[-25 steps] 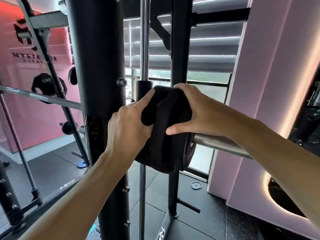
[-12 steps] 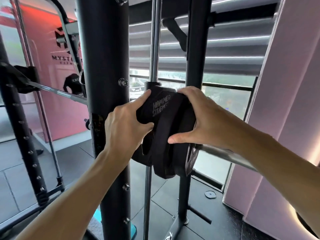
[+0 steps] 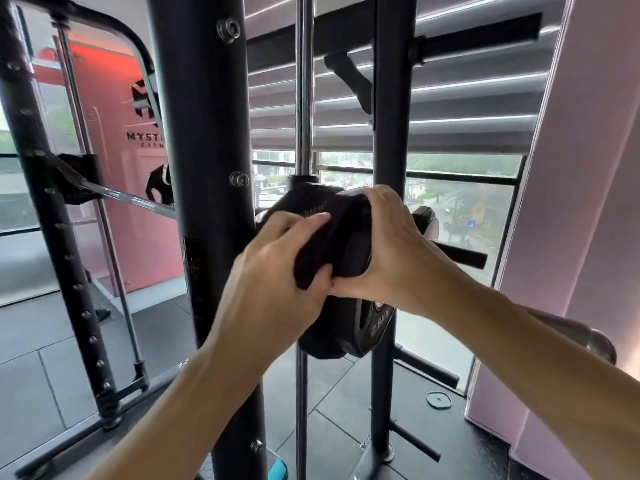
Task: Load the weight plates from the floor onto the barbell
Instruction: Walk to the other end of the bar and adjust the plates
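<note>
Two black weight plates [image 3: 341, 327] sit side by side on the steel barbell sleeve [image 3: 585, 336], close to the rack's black upright [image 3: 204, 168]. The outer plate reads 2.5 kg on its face. My left hand [image 3: 277, 268] grips the inner plate's upper rim with fingers over the top. My right hand [image 3: 391, 247] wraps over the outer plate's top edge, thumb pressed against the left hand. The barbell's shaft [image 3: 138, 202] runs off to the left behind the upright, with another black plate [image 3: 159, 185] at its far end.
A chrome guide rod [image 3: 304, 98] and a second black post [image 3: 391, 98] stand just behind the plates. Storage pegs [image 3: 460, 256] jut from that post. A small disc [image 3: 438, 399] lies on the dark floor by the pink wall [image 3: 588, 202].
The view has shifted so the plates sit lower and more to the right. Both hands have closed in until thumb and fingers touch, and the plates sit nearer the upright.
</note>
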The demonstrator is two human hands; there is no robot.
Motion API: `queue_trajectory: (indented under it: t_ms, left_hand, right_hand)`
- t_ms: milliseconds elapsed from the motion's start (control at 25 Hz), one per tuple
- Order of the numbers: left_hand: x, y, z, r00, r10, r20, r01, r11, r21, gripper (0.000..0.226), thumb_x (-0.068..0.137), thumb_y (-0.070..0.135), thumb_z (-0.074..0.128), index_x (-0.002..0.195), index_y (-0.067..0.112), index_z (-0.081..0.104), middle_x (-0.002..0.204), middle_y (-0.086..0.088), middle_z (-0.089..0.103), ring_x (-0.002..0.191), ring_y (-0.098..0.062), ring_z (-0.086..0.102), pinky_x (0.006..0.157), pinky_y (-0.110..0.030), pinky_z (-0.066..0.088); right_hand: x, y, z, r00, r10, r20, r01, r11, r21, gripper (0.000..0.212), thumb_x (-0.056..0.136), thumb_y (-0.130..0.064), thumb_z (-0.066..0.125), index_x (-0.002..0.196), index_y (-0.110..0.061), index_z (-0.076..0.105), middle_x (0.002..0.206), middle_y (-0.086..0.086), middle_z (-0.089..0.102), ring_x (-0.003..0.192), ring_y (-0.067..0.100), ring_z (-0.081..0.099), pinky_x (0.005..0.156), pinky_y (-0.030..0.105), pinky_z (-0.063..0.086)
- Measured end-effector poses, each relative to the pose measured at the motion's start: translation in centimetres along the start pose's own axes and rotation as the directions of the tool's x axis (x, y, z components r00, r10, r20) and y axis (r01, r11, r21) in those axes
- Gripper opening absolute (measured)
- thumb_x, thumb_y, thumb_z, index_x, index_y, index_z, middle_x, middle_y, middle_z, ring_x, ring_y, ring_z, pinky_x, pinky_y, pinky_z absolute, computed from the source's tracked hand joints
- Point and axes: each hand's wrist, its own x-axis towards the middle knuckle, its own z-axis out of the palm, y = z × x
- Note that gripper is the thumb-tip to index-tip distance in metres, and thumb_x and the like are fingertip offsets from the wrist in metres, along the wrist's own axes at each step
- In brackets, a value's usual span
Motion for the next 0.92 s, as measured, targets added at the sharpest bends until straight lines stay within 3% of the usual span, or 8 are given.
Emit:
queue_trajectory:
  t_ms: [120, 240, 360, 480, 680, 760, 840, 920]
  left_hand:
    - [0.7, 0.0, 0.6, 0.993, -0.103, 0.056, 0.097, 0.989, 0.108, 0.07, 0.077, 0.023, 0.082, 0.14, 0.038, 0.057, 0.087, 0.021, 0.059, 0.069, 0.005, 0.055, 0.066, -0.003, 0.042]
    - [0.9, 0.1, 0.7, 0.994, -0.108, 0.013, 0.105, 0.983, 0.147, 0.074, 0.072, 0.019, 0.084, 0.14, 0.036, 0.059, 0.086, 0.015, 0.067, 0.066, -0.002, 0.058, 0.065, -0.015, 0.05]
    - [0.7, 0.7, 1.2, 0.989, -0.13, -0.072, 0.14, 0.979, 0.149, 0.068, 0.075, 0.016, 0.081, 0.138, 0.035, 0.062, 0.081, 0.009, 0.07, 0.062, -0.007, 0.061, 0.065, -0.021, 0.054]
    - [0.6, 0.8, 1.4, 0.985, -0.147, -0.091, 0.161, 0.973, 0.164, 0.065, 0.077, 0.02, 0.083, 0.137, 0.035, 0.062, 0.077, 0.009, 0.07, 0.061, -0.006, 0.061, 0.065, -0.02, 0.054]
    - [-1.2, 0.4, 1.9, 0.969, -0.169, -0.183, 0.194, 0.973, 0.129, 0.065, 0.077, 0.018, 0.086, 0.137, 0.028, 0.063, 0.078, 0.004, 0.072, 0.065, -0.012, 0.067, 0.067, -0.038, 0.061]
    - [-2.2, 0.2, 2.2, 0.961, -0.178, -0.211, 0.212, 0.965, 0.154, 0.067, 0.075, 0.019, 0.088, 0.137, 0.024, 0.064, 0.074, 0.004, 0.066, 0.061, -0.015, 0.064, 0.065, -0.042, 0.061]
    - [-3.0, 0.2, 2.3, 0.959, -0.188, -0.211, 0.234, 0.948, 0.215, 0.069, 0.073, 0.022, 0.09, 0.137, 0.022, 0.063, 0.078, 0.005, 0.063, 0.061, -0.018, 0.062, 0.064, -0.042, 0.06]
    - [-3.1, 0.5, 2.3, 0.966, -0.148, -0.211, 0.212, 0.923, 0.321, 0.074, 0.069, 0.025, 0.093, 0.136, 0.017, 0.062, 0.099, 0.001, 0.064, 0.075, -0.022, 0.067, 0.072, -0.038, 0.06]
  right_hand:
    - [-0.8, -0.6, -0.4, 0.999, -0.038, 0.014, 0.04, 0.994, -0.097, 0.123, 0.06, -0.073, 0.074, 0.152, -0.015, 0.018, 0.149, -0.001, 0.023, 0.141, 0.017, 0.027, 0.116, 0.026, 0.022]
    - [-1.6, -1.0, -1.3, 0.998, -0.009, 0.065, 0.024, 0.973, -0.23, 0.128, 0.066, -0.077, 0.071, 0.156, -0.008, 0.011, 0.155, 0.002, 0.02, 0.145, 0.017, 0.02, 0.1, 0.017, 0.007]
    - [-2.2, -0.9, -2.8, 0.991, 0.064, 0.118, -0.033, 0.969, -0.244, 0.131, 0.066, -0.081, 0.066, 0.158, -0.009, 0.007, 0.16, 0.003, 0.018, 0.149, 0.018, 0.017, 0.116, 0.033, 0.019]
    - [-2.9, -0.4, -3.9, 0.987, 0.104, 0.121, -0.077, 0.975, -0.21, 0.126, 0.061, -0.081, 0.068, 0.155, -0.013, 0.019, 0.153, 0.0, 0.029, 0.142, 0.017, 0.026, 0.113, 0.037, 0.035]
    - [-3.2, -0.8, -5.4, 0.971, 0.12, 0.208, -0.074, 0.974, -0.216, 0.141, 0.055, -0.084, 0.072, 0.16, -0.016, 0.006, 0.164, -0.001, 0.021, 0.148, 0.021, 0.021, 0.119, 0.045, 0.029]
    - [-2.4, -1.0, -5.6, 0.967, 0.147, 0.208, -0.112, 0.978, -0.175, 0.14, 0.052, -0.084, 0.073, 0.159, -0.019, 0.01, 0.163, 0.0, 0.026, 0.146, 0.024, 0.029, 0.116, 0.049, 0.033]
    - [-1.1, -1.2, -5.4, 0.963, 0.175, 0.206, -0.132, 0.97, -0.206, 0.131, 0.054, -0.085, 0.073, 0.154, -0.017, 0.025, 0.153, 0.004, 0.041, 0.138, 0.027, 0.041, 0.111, 0.052, 0.039]
    - [0.3, -1.7, -5.3, 0.943, 0.224, 0.247, -0.15, 0.946, -0.287, 0.116, 0.059, -0.08, 0.075, 0.145, -0.011, 0.038, 0.13, 0.002, 0.054, 0.124, 0.029, 0.052, 0.104, 0.05, 0.044]
